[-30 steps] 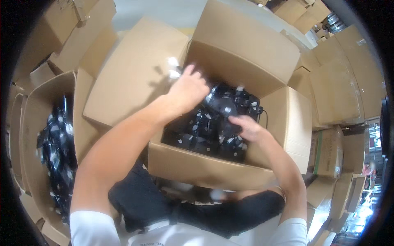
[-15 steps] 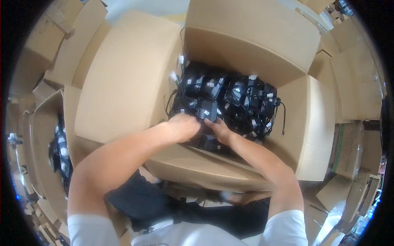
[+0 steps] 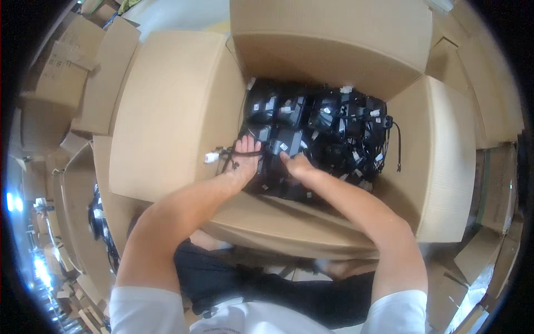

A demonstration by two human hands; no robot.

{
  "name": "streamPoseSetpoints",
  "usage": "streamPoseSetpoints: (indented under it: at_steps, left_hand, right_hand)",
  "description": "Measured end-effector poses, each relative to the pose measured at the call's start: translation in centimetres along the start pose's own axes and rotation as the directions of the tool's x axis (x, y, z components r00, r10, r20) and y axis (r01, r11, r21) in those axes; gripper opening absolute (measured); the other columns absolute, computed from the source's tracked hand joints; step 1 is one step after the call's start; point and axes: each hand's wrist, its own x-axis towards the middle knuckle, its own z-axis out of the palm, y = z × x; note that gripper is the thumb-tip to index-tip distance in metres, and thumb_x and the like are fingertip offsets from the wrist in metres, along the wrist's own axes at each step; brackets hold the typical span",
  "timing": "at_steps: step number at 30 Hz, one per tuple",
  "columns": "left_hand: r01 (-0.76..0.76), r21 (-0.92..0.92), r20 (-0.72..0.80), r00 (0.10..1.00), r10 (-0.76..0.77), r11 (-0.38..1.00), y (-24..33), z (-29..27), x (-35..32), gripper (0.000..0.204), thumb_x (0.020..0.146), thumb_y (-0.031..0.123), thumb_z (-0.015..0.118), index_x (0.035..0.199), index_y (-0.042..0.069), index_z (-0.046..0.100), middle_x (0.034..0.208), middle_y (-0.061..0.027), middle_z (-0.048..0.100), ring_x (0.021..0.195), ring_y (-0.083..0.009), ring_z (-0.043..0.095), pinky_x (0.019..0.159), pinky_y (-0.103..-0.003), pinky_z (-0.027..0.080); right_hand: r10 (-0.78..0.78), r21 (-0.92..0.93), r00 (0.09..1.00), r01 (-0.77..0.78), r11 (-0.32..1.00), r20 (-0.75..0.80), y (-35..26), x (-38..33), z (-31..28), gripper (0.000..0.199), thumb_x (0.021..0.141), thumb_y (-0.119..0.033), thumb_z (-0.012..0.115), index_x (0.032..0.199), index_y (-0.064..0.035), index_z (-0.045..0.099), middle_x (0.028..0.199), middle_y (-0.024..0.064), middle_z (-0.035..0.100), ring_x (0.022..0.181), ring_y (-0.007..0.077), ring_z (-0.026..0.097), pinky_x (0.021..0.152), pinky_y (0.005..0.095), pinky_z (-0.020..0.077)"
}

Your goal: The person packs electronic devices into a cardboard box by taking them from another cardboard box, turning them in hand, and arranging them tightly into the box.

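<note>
Both of our bare hands are down inside the large open brown cardboard box (image 3: 183, 111) in front of us, working at the near left end of its contents. Our left hand (image 3: 243, 161) has its fingers curled down around a black boxy power adapter with a small white label (image 3: 281, 146), gripping its left side together with a loop of thin black cable; the knuckles face up and the fingertips are tucked out of sight beneath. Our right hand (image 3: 297, 165) presses against the adapter's right side, thumb and fingers closed onto it, though we cannot tell how far they wrap underneath. The adapter sits between the two hands, at the front left of the heap and close to the box's near wall.

A white plastic connector plug (image 3: 211, 157) on the end of a black cord lies just left of our left hand, resting over the edge of the box's left flap. The rest of the box is filled with a dense pile of black adapters and tangled black cables (image 3: 345, 125), several carrying small white tags.

To our left stands a second open cardboard box (image 3: 75, 195) with more black items (image 3: 95, 220) in it, and further plain cardboard boxes (image 3: 61, 78) are stacked around.
</note>
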Motion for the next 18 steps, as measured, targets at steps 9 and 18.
streamPoseSetpoints:
  at_steps: [9,18]
  left_hand:
    - [-0.030,-0.072,-0.060,0.998,0.025,0.997,-0.7,-0.9,1.8,0.055,0.098,0.018,0.043,0.145,-0.010,0.039,0.149,-0.0298,0.041,0.139,-0.0418,0.041,0.114,-0.052,0.032]
    - [-0.138,-0.730,0.104,0.945,0.309,0.669,-7.3,-11.3,-5.5,0.045,0.082,0.040,0.077,0.102,0.000,0.072,0.106,-0.0206,0.072,0.103,-0.0351,0.070,0.088,-0.046,0.057]
  right_hand:
    - [-0.101,-0.202,0.958,0.046,0.978,-0.270,3.5,3.5,1.2,0.070,0.096,-0.047,0.063,0.110,0.0211,0.061,0.112,0.0358,0.066,0.112,0.0468,0.064,0.094,0.0444,0.0516]
    - [-0.029,-0.137,1.000,0.028,0.990,-0.004,4.6,5.3,1.5,0.074,0.096,-0.059,0.056,0.124,0.0094,0.062,0.114,0.0238,0.069,0.101,0.0339,0.070,0.083,0.0449,0.0574]
